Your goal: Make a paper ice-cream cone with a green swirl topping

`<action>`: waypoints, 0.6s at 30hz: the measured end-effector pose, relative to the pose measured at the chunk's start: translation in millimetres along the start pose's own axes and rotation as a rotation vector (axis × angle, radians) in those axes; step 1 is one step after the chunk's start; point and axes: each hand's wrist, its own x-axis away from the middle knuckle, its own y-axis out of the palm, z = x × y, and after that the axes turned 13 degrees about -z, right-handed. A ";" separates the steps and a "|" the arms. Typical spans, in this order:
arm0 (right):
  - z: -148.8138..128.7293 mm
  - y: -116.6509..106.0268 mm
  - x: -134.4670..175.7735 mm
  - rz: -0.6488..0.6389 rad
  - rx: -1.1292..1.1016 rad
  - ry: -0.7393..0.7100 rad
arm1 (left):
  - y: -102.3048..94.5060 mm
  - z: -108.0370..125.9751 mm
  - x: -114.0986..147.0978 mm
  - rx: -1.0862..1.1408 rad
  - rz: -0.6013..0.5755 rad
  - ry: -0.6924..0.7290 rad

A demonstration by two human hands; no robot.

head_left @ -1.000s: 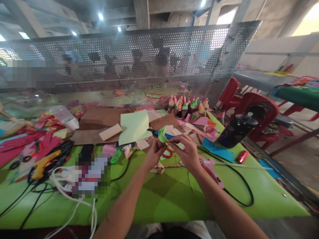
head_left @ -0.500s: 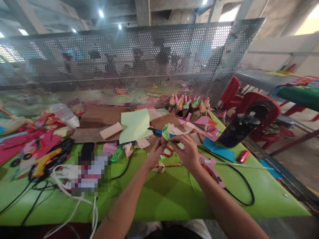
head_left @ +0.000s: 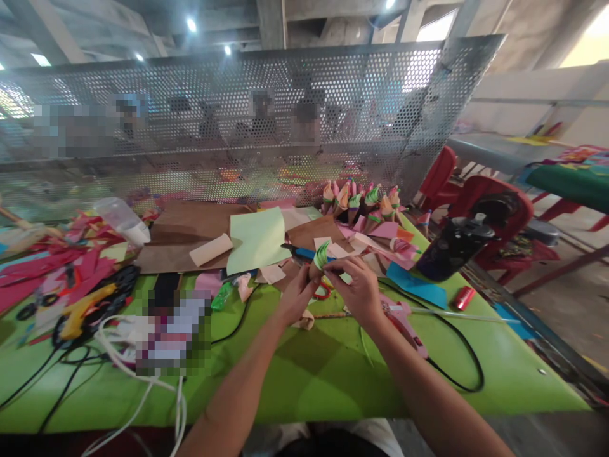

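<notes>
A paper ice cream cone [head_left: 321, 255] with a green swirled top and a brown base is held above the middle of the table, its tip leaning right. My left hand [head_left: 299, 293] is closed around the brown base from the left. On the other side, my right hand [head_left: 354, 282] has thumb and fingertips pinched together at the edge of the swirl; the exact contact is partly hidden. Below and behind the hands lie red-handled scissors [head_left: 324, 291], a thin brown stick [head_left: 330, 315] and a blue-handled cutter [head_left: 304, 252].
A pink glue gun [head_left: 404, 324] with a black cord lies by my right forearm. Several finished paper cones [head_left: 354, 202] stand at the back. A dark bottle [head_left: 450, 247] is at right. Left are a yellow glue gun [head_left: 83, 311], white cables [head_left: 178, 406] and paper scraps [head_left: 42, 270].
The cone has tilted, its green tip turning toward the right and slightly away from upright. Both hands stay almost in the same place.
</notes>
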 end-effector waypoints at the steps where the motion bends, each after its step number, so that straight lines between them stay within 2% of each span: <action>1: -0.2 -0.3 -0.2 0.000 0.002 0.000 | -0.6 -0.2 0.0 -0.004 0.013 0.003; 12: -2.9 0.1 -2.3 0.016 0.180 -0.070 | 0.7 3.1 2.1 -0.022 0.042 0.125; 18: -2.8 3.9 0.8 -0.030 0.261 -0.104 | 1.7 -5.8 -1.4 0.011 0.059 0.111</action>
